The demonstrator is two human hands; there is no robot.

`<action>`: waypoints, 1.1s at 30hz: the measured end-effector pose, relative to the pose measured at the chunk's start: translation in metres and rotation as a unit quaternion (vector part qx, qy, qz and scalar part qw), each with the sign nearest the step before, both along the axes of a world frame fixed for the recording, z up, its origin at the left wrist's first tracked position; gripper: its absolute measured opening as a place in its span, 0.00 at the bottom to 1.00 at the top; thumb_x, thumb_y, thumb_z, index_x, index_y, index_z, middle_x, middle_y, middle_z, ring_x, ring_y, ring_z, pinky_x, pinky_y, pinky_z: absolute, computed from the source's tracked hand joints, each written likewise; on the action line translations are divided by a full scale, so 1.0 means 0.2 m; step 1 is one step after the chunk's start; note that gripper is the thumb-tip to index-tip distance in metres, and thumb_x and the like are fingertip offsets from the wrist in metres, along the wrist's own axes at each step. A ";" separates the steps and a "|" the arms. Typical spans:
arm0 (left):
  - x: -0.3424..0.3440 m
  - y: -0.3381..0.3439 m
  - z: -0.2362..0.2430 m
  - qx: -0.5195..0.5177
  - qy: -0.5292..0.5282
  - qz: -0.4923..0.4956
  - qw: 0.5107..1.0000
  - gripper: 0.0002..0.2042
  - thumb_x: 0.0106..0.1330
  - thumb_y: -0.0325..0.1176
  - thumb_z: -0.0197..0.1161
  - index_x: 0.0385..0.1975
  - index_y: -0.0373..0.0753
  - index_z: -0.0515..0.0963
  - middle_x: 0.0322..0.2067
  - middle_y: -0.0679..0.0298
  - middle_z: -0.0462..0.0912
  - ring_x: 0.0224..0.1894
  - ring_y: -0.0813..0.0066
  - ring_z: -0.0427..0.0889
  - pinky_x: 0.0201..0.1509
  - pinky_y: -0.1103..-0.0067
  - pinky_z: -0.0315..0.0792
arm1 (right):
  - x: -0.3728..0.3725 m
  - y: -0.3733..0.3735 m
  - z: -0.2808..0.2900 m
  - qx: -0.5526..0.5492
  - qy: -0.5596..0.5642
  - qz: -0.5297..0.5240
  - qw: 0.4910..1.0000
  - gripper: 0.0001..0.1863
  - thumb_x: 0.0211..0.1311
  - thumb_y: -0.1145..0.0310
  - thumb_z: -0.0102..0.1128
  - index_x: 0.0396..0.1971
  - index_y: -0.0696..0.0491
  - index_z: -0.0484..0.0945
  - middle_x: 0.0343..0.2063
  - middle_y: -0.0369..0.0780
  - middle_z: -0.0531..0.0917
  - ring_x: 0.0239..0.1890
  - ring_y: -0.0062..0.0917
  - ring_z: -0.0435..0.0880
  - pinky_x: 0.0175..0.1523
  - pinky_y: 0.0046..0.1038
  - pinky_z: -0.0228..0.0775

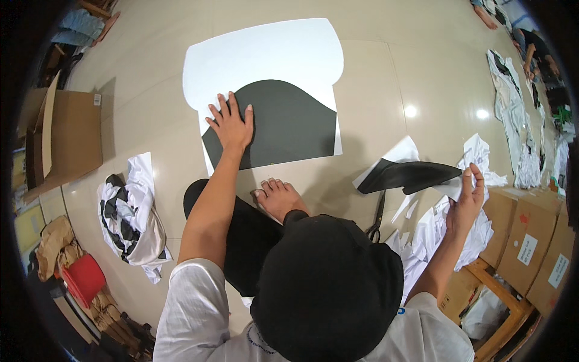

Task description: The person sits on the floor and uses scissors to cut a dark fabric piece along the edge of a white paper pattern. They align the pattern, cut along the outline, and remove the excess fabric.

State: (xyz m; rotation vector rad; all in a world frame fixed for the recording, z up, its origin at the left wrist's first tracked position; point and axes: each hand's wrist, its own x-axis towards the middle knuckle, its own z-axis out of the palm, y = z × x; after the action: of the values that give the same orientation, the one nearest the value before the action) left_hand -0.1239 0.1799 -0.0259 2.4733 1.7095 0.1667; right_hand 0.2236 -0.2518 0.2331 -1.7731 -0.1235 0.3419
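My left hand (231, 127) lies on a dark grey curved piece (280, 130), fingers spread, tips reaching its upper edge. That piece rests on a larger white shaped sheet (265, 48) on the floor. At the right, my right hand (467, 199) pinches the end of a dark and white cut piece (410, 176), holding it above the floor. Black-handled scissors (374, 226) lie below that piece, partly hidden. My bare foot (278, 196) is just below the sheet.
Fabric piles (132, 217) lie left and right (440, 241), with long pieces (508, 102) farther right. An open cardboard box (75, 139) is at left, a red item (81, 277) below it, stacked cartons (525, 241) at right. Other people (534, 51) sit at the upper edges.
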 end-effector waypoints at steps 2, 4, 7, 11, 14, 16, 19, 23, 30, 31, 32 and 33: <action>0.04 0.00 0.05 -0.021 0.004 -0.007 1.000 0.40 0.83 0.64 0.43 0.88 0.48 0.49 0.87 0.50 0.44 0.86 0.32 0.38 0.85 0.37 0.31 | -0.03 0.07 0.08 0.055 -0.022 0.009 0.998 0.22 0.80 0.66 0.67 0.67 0.52 0.73 0.42 0.37 0.89 0.37 0.20 0.90 0.37 0.22 0.83; 0.04 0.02 0.05 -0.019 0.001 -0.026 0.999 0.41 0.82 0.64 0.43 0.87 0.47 0.50 0.87 0.49 0.45 0.86 0.31 0.38 0.85 0.36 0.31 | -0.05 0.14 0.17 0.071 -0.021 0.033 0.997 0.25 0.79 0.70 0.66 0.71 0.55 0.71 0.46 0.39 0.88 0.43 0.21 0.90 0.46 0.24 0.84; 0.09 0.01 0.08 -0.012 -0.037 -0.067 0.997 0.40 0.82 0.62 0.47 0.86 0.44 0.53 0.85 0.46 0.49 0.85 0.31 0.42 0.84 0.37 0.35 | -0.07 0.17 0.27 0.076 -0.048 0.098 0.991 0.28 0.75 0.73 0.70 0.70 0.59 0.72 0.44 0.39 0.87 0.45 0.21 0.89 0.49 0.23 0.82; 0.31 -0.12 0.28 -0.014 -0.271 -0.173 0.947 0.37 0.76 0.48 0.66 0.77 0.31 0.66 0.74 0.41 0.72 0.76 0.39 0.70 0.81 0.51 0.61 | -0.10 0.21 0.41 0.019 -0.052 0.249 0.967 0.25 0.67 0.74 0.77 0.61 0.60 0.79 0.44 0.38 0.88 0.46 0.18 0.87 0.51 0.19 0.76; 0.52 -0.46 0.65 -0.259 -0.371 -0.266 0.851 0.39 0.71 0.49 0.73 0.76 0.32 0.69 0.70 0.43 0.76 0.72 0.44 0.75 0.78 0.58 0.67 | -0.17 0.42 0.49 -0.008 -0.023 0.346 0.938 0.24 0.66 0.73 0.78 0.59 0.59 0.80 0.41 0.38 0.89 0.44 0.17 0.87 0.50 0.18 0.76; 0.60 -0.67 0.91 -0.202 -0.435 -0.379 0.791 0.36 0.69 0.39 0.76 0.75 0.38 0.70 0.68 0.47 0.79 0.69 0.49 0.79 0.75 0.61 0.71 | -0.20 0.56 0.54 0.014 -0.002 0.376 0.927 0.21 0.67 0.74 0.77 0.57 0.59 0.81 0.41 0.38 0.89 0.43 0.17 0.87 0.49 0.18 0.76; 0.68 -0.81 1.14 -0.243 -0.527 -0.384 0.718 0.29 0.69 0.30 0.76 0.70 0.39 0.74 0.60 0.52 0.83 0.60 0.58 0.85 0.66 0.65 0.77 | -0.19 0.70 0.60 0.022 0.041 0.431 0.901 0.18 0.68 0.74 0.76 0.55 0.59 0.81 0.42 0.38 0.89 0.43 0.16 0.87 0.48 0.17 0.76; 0.67 -0.79 1.34 -0.241 -0.562 -0.350 0.710 0.19 0.71 0.22 0.69 0.60 0.37 0.78 0.47 0.56 0.85 0.46 0.59 0.87 0.49 0.69 0.80 | -0.23 0.77 0.66 0.021 0.039 0.490 0.871 0.15 0.69 0.76 0.74 0.53 0.60 0.82 0.43 0.38 0.90 0.44 0.15 0.87 0.50 0.18 0.78; 0.53 -0.79 1.42 -0.254 -0.508 -0.273 0.777 0.15 0.72 0.27 0.68 0.56 0.39 0.79 0.37 0.56 0.85 0.38 0.60 0.86 0.43 0.70 0.78 | -0.33 0.84 0.68 0.073 0.064 0.581 0.808 0.16 0.67 0.79 0.74 0.53 0.61 0.83 0.46 0.39 0.89 0.51 0.18 0.87 0.60 0.22 0.78; 0.49 -0.78 1.43 -0.254 -0.526 -0.284 0.760 0.15 0.71 0.28 0.69 0.55 0.40 0.79 0.35 0.56 0.84 0.36 0.60 0.85 0.42 0.70 0.77 | -0.34 0.85 0.69 0.069 0.053 0.598 0.797 0.19 0.65 0.79 0.75 0.55 0.60 0.83 0.47 0.38 0.88 0.51 0.19 0.85 0.61 0.24 0.77; 0.42 -0.74 1.43 -0.251 -0.543 -0.294 0.746 0.15 0.70 0.30 0.70 0.54 0.41 0.79 0.34 0.56 0.84 0.35 0.60 0.85 0.41 0.71 0.77 | -0.34 0.86 0.69 0.051 0.038 0.612 0.788 0.19 0.65 0.81 0.74 0.55 0.60 0.83 0.44 0.38 0.89 0.49 0.18 0.86 0.58 0.23 0.77; 0.39 -0.72 1.44 -0.254 -0.561 -0.308 0.725 0.15 0.69 0.31 0.71 0.53 0.41 0.79 0.33 0.56 0.84 0.34 0.61 0.84 0.40 0.71 0.77 | -0.33 0.86 0.71 0.027 0.022 0.620 0.784 0.20 0.64 0.82 0.73 0.56 0.61 0.83 0.42 0.38 0.89 0.47 0.17 0.86 0.55 0.22 0.77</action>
State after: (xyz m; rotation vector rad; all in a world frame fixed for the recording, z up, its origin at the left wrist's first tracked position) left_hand -0.0466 0.0356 0.2611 1.6788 0.3170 0.7829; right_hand 0.1584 -0.0801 0.3741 -1.3837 -1.2826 1.2936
